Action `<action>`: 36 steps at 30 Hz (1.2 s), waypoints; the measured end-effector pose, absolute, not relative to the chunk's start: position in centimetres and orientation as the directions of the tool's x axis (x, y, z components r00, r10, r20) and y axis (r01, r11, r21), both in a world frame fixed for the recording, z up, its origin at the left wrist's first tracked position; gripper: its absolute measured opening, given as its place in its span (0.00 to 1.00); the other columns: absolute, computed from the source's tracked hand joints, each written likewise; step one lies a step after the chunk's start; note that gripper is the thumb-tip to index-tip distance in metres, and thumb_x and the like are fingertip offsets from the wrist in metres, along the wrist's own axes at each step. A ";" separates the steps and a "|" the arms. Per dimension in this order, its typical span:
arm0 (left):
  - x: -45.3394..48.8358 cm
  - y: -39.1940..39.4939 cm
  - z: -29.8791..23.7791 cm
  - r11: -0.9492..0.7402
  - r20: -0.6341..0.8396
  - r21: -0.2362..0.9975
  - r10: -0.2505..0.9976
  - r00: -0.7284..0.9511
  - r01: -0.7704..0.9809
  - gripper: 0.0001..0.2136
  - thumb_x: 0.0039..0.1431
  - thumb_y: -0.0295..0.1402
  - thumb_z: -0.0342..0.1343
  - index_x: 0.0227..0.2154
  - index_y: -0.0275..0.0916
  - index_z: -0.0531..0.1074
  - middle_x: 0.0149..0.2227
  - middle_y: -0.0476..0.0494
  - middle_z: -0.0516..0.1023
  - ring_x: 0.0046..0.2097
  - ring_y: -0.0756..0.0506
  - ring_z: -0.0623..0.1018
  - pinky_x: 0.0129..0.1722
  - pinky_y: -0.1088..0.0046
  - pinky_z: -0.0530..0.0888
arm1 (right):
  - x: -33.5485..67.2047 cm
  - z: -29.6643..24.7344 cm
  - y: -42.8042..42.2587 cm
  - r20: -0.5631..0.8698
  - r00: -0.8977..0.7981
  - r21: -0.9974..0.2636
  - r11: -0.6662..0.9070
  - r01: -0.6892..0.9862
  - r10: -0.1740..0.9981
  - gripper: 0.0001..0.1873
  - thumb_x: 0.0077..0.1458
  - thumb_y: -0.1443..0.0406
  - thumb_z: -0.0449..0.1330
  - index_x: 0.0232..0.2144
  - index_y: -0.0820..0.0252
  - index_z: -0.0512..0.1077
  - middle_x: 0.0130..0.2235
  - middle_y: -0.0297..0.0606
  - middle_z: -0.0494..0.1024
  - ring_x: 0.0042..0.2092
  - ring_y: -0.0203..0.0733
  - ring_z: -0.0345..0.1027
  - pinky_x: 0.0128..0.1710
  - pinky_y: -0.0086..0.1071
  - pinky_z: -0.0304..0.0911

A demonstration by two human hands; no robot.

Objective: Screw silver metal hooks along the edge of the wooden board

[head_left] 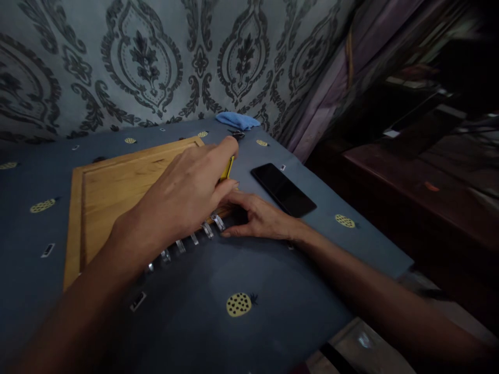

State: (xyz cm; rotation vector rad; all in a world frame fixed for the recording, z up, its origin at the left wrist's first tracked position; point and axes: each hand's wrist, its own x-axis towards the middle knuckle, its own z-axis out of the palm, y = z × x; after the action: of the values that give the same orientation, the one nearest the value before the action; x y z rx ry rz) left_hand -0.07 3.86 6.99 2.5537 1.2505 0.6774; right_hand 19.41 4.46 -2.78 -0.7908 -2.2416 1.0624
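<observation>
My left hand (191,182) is closed around a slim yellow tool (227,169), mostly hidden by the fingers, above the right end of a wooden board (125,179). Just beneath it, my right hand (259,215) curves at the board's near right corner, thumb low and index finger raised. Its fingertips are partly covered by my left hand, so what they grip cannot be made out. Along the board's near edge hang several short, clear, shiny strips (207,230) that look like tape, their ends curling over the side.
A black phone (284,189) lies right of my hands. At the back, a blue cloth (237,120) rests by the patterned wall, with a small dark object (237,134) before it. The table (273,291) has a pineapple-print cover; its right edge runs diagonally beside dark furniture (429,182).
</observation>
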 end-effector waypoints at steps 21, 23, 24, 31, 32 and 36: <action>-1.4 3.6 7.8 -0.614 0.340 0.443 0.789 0.511 0.653 0.16 0.62 0.25 0.51 0.49 0.51 0.70 0.32 0.50 0.73 0.42 0.40 0.79 0.42 0.65 0.74 | 19.6 -2.9 4.5 0.183 -0.686 -0.810 0.503 0.301 0.704 0.32 0.53 0.62 0.72 0.57 0.62 0.68 0.55 0.47 0.78 0.54 0.45 0.75 0.56 0.42 0.71; -1.3 3.6 7.7 -0.614 0.331 0.443 0.790 0.517 0.653 0.14 0.62 0.26 0.52 0.47 0.49 0.70 0.32 0.49 0.73 0.43 0.40 0.79 0.43 0.64 0.74 | 19.6 -2.9 4.5 0.165 -0.686 -0.826 0.480 0.297 0.708 0.31 0.54 0.62 0.71 0.57 0.62 0.68 0.56 0.48 0.77 0.54 0.45 0.75 0.57 0.42 0.71; -1.2 3.6 7.7 -0.616 0.330 0.443 0.788 0.520 0.652 0.13 0.62 0.26 0.52 0.46 0.49 0.70 0.32 0.49 0.73 0.43 0.39 0.79 0.43 0.64 0.74 | 19.6 -2.8 4.5 0.160 -0.688 -0.831 0.473 0.294 0.708 0.30 0.54 0.63 0.71 0.57 0.62 0.68 0.56 0.47 0.77 0.54 0.45 0.75 0.57 0.42 0.71; -0.9 4.0 7.1 -0.639 0.332 0.495 0.766 0.551 0.589 0.11 0.63 0.30 0.53 0.47 0.46 0.70 0.27 0.50 0.69 0.38 0.40 0.78 0.40 0.65 0.73 | 19.5 -2.5 4.4 0.186 -0.686 -0.792 0.521 0.319 0.704 0.29 0.53 0.62 0.71 0.54 0.62 0.69 0.54 0.46 0.78 0.54 0.46 0.76 0.56 0.42 0.72; -0.9 4.0 7.1 -0.639 0.333 0.499 0.766 0.551 0.586 0.11 0.63 0.30 0.53 0.47 0.46 0.70 0.27 0.50 0.68 0.38 0.40 0.78 0.39 0.65 0.72 | 19.5 -2.5 4.4 0.183 -0.686 -0.793 0.518 0.320 0.704 0.28 0.54 0.62 0.71 0.54 0.62 0.69 0.54 0.45 0.78 0.54 0.46 0.76 0.56 0.42 0.72; -0.9 4.0 7.0 -0.639 0.338 0.493 0.766 0.547 0.590 0.12 0.61 0.29 0.53 0.47 0.46 0.71 0.28 0.49 0.69 0.37 0.41 0.77 0.37 0.67 0.70 | 19.4 -2.5 4.4 0.182 -0.685 -0.803 0.509 0.310 0.705 0.27 0.53 0.63 0.71 0.53 0.62 0.69 0.53 0.45 0.79 0.52 0.45 0.76 0.55 0.42 0.73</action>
State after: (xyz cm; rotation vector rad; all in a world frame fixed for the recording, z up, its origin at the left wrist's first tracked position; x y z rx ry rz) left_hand -0.87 4.01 7.00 2.4646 1.1193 0.7685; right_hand 19.42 4.42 -2.46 -0.8300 -2.2580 1.0613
